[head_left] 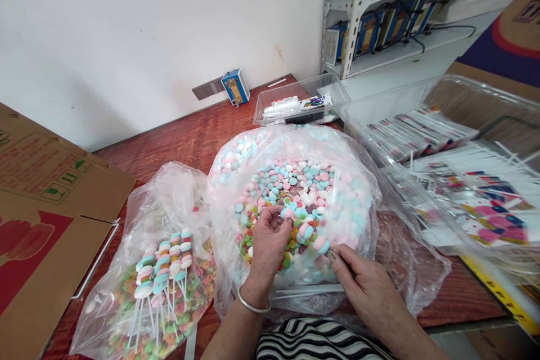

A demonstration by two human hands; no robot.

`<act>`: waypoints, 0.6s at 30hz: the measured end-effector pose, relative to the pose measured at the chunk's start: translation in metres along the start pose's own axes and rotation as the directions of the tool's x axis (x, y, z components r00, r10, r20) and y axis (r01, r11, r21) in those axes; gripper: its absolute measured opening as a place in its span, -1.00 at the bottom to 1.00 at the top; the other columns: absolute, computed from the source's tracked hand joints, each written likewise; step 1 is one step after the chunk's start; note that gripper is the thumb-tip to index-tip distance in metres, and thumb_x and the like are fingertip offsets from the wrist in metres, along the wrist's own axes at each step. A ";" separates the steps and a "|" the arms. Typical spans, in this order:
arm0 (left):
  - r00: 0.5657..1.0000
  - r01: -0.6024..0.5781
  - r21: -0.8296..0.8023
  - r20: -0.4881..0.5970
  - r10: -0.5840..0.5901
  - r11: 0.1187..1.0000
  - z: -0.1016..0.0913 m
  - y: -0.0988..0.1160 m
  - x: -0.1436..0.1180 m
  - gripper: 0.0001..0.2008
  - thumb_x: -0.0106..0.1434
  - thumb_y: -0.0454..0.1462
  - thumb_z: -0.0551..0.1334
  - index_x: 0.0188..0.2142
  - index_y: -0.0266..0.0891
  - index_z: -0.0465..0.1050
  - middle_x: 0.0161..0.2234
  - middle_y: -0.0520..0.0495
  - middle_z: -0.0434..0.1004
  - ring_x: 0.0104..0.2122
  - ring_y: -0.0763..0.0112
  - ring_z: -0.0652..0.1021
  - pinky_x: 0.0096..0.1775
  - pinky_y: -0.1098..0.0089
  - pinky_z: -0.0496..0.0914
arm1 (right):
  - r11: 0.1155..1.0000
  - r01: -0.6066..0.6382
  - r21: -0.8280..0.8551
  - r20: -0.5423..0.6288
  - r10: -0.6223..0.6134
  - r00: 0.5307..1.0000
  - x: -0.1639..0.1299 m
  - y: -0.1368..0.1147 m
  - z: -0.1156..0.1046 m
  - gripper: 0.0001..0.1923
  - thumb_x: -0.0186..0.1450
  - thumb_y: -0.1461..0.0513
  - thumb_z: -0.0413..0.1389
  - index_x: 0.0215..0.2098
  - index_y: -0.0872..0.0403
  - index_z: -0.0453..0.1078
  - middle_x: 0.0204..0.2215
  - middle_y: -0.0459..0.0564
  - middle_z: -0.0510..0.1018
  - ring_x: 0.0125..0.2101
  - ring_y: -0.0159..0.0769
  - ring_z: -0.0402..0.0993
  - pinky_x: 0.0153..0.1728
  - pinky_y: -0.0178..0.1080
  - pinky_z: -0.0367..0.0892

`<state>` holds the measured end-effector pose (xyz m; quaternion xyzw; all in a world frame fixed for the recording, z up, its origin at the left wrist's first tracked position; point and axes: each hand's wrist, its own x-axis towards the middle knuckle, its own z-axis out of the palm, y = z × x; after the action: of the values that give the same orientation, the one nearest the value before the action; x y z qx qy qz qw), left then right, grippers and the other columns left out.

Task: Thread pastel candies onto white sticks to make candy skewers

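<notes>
Fingers of left hand (270, 239) pinched on pink candy (287, 213), right hand (363, 281) on stick (312, 290).

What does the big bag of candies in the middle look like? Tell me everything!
The big bag is clear, crinkly plastic, open at the top and sitting on the red-brown wooden table. It is full of small round candies in pink, blue and white, with green and orange ones underneath. The left hand reaches inside onto the candies, and the right hand rests at its front edge.

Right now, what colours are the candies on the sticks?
Pink, white and pale blue candies on the sticks, head view.
</notes>
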<state>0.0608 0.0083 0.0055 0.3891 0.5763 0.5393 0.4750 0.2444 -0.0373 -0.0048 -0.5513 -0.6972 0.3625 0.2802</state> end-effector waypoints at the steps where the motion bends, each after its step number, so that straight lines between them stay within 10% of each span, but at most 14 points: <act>1: 1.000 -0.009 0.006 0.003 0.009 1.000 0.001 0.001 0.000 -0.76 0.13 -0.21 0.34 -0.24 -0.23 0.39 -0.32 -0.04 0.55 -0.29 0.41 0.55 -0.21 0.43 0.42 | 1.000 -0.005 -0.001 -0.001 0.005 1.000 0.000 -0.001 0.000 -0.68 0.39 0.10 -0.13 -0.42 0.01 0.33 -0.58 -0.11 0.47 -0.57 -0.29 0.38 -0.52 -0.30 0.19; 18: 0.987 -0.158 0.138 0.037 0.154 0.978 -0.001 -0.020 -0.003 -0.82 0.18 -0.27 0.28 -0.19 -0.20 0.47 -0.29 -0.05 0.54 -0.29 0.38 0.53 -0.23 0.41 0.40 | 1.000 -0.022 -0.005 -0.050 0.022 0.998 0.002 -0.009 0.007 -0.68 0.36 0.10 -0.13 -0.50 -0.01 0.26 -0.64 -0.11 0.44 -0.63 -0.29 0.37 -0.58 -0.31 0.16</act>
<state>0.0616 0.0032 -0.0143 0.4724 0.5743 0.5280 0.4101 0.2332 -0.0379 -0.0021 -0.5687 -0.6849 0.3495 0.2921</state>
